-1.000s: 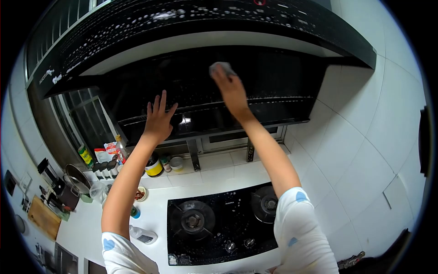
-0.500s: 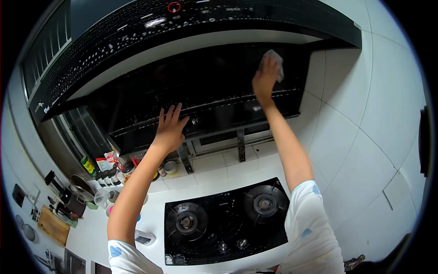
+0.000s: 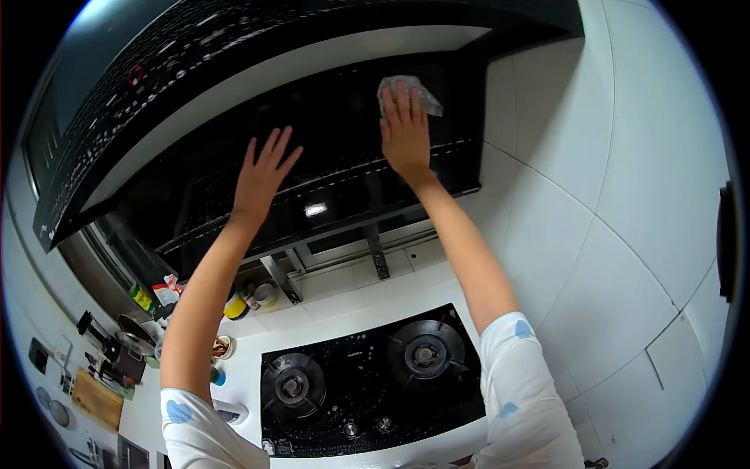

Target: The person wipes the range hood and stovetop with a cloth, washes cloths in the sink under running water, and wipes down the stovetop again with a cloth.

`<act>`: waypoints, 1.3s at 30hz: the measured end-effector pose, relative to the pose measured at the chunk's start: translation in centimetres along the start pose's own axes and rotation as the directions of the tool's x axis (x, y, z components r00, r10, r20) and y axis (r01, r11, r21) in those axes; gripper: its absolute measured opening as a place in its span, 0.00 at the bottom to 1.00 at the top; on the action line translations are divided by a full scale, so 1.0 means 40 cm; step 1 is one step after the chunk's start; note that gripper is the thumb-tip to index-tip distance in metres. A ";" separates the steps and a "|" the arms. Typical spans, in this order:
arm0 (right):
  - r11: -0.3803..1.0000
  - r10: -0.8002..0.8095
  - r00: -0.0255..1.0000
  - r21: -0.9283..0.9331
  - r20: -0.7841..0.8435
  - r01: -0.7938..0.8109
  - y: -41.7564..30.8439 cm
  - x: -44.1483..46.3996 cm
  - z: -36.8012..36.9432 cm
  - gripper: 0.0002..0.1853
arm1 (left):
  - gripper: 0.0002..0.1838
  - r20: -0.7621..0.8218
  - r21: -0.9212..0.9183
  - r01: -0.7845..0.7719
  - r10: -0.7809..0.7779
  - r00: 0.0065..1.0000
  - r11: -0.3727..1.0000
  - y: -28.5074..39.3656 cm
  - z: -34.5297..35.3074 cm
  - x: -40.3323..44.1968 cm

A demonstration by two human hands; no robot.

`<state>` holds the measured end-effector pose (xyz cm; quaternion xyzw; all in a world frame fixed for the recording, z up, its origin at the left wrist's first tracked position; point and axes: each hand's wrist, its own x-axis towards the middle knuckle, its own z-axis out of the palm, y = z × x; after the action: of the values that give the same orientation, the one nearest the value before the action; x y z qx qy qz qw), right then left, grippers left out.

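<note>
My right hand (image 3: 406, 141) presses a pale, crumpled cloth (image 3: 426, 100) against the glossy black panel of the range hood (image 3: 336, 102). Its fingers lie stretched over the cloth, high on the panel's right part. Left of it, my left hand (image 3: 262, 176) is spread with fingers apart over the same panel, holding nothing. I cannot tell whether its palm touches the surface. White foam or droplets speckle the hood's upper front and the ridge across the panel.
Below the hood is a black two-burner gas stove (image 3: 371, 383) with wet spots, set in a white counter (image 3: 242, 356). Jars and packets stand at the back left. A cutting board (image 3: 98, 399) leans further left. A white tiled wall (image 3: 578, 195) rises on the right.
The view has shifted, so the hood sits further left and higher. My left hand has moved up the panel, above the ridge. My right hand has shifted a little left with the cloth.
</note>
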<state>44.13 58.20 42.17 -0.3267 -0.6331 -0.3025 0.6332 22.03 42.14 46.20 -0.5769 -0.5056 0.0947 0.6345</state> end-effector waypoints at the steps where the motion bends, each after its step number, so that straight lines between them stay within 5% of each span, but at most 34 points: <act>1: 1.000 0.009 1.000 -0.005 0.000 -0.009 0.032 0.005 -0.002 0.28 | 0.43 -0.004 0.010 0.031 -0.031 1.000 0.999 -0.005 0.009 0.016; 6: 0.975 0.211 0.968 -0.042 -0.139 -0.219 0.172 0.054 -0.003 0.28 | 0.49 -0.002 0.151 0.014 -0.014 1.000 0.988 -0.017 0.005 0.064; 11: 0.929 0.368 0.912 0.028 -0.181 -0.369 0.125 -0.015 0.021 0.27 | 0.51 0.003 0.151 -0.020 0.020 1.000 0.988 -0.020 0.011 0.067; 14: 0.974 0.223 0.975 0.027 0.006 -0.223 0.051 -0.127 0.020 0.29 | 0.53 -0.041 0.253 -0.019 0.030 0.999 0.967 -0.019 0.030 0.065; 20: 0.993 0.121 0.992 -0.016 0.031 -0.121 0.121 -0.122 -0.003 0.27 | 0.70 0.088 0.186 -0.078 0.062 0.994 0.979 -0.022 0.050 0.086; 24: 0.983 0.176 0.958 -0.015 -0.226 -0.183 0.222 0.000 0.008 0.26 | 0.70 0.183 0.172 -0.100 0.068 0.981 0.980 -0.013 0.052 0.094; 29: 0.993 0.115 0.975 0.063 -0.190 -0.104 0.302 0.072 -0.025 0.26 | 0.71 0.088 0.337 -0.045 0.016 0.996 0.940 0.007 0.068 0.089; 33: 0.984 0.147 0.964 0.128 -0.221 -0.120 0.302 -0.011 -0.013 0.27 | 0.70 0.068 0.298 -0.039 0.020 0.997 0.954 0.008 0.081 0.092; 35: 0.981 0.186 0.956 0.093 -0.225 -0.169 0.288 -0.073 0.007 0.28 | 0.48 0.111 0.156 0.005 -0.023 0.994 0.988 0.015 0.080 0.096; 36: 0.976 0.220 0.947 0.052 -0.232 -0.214 0.279 -0.092 0.013 0.28 | 0.48 0.117 0.156 0.005 -0.024 0.993 0.988 0.015 0.048 0.100; 38: 0.976 0.217 0.942 0.053 -0.256 -0.210 0.256 -0.105 0.023 0.30 | 0.50 0.427 -0.031 -0.012 0.025 0.904 0.999 0.005 -0.040 0.113; 39: 0.976 0.215 0.935 0.046 -0.282 -0.211 0.244 -0.114 0.023 0.31 | 0.50 0.433 -0.035 -0.015 0.029 0.901 0.999 0.004 -0.021 0.107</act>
<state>51.29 64.67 37.30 -0.3415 -0.4982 -0.2713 0.7494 24.75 44.65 48.49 -0.5568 -0.6290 0.2199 0.4960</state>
